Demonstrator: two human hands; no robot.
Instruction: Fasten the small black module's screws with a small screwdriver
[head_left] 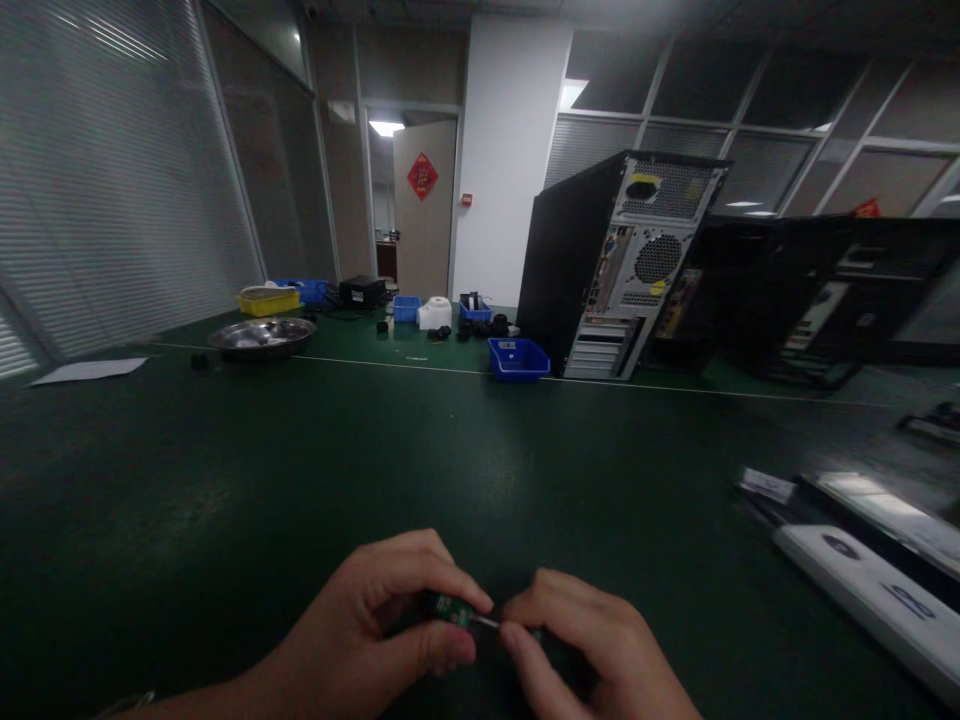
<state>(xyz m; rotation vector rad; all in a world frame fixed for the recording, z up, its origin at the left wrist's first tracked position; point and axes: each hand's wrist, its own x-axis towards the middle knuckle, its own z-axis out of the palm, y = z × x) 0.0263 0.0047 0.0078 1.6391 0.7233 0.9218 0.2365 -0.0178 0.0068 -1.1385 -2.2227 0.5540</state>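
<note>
Near the bottom centre, my left hand [397, 610] pinches a small green circuit board [453, 609] between thumb and fingertips. My right hand [581, 640] is closed just to the right of it, with thumb and index finger pressed on a thin metal shaft [486, 621]. The shaft's left end meets the board's right edge. Whatever lies behind the right fingers is dark and mostly hidden. Both hands are above the green tabletop [360, 450].
A blue bin [518, 360] stands beside a black computer tower [600, 270]. A metal bowl [262, 337] and a yellow basket [268, 301] are at the back left. White-and-black boxes [870, 590] lie at the right.
</note>
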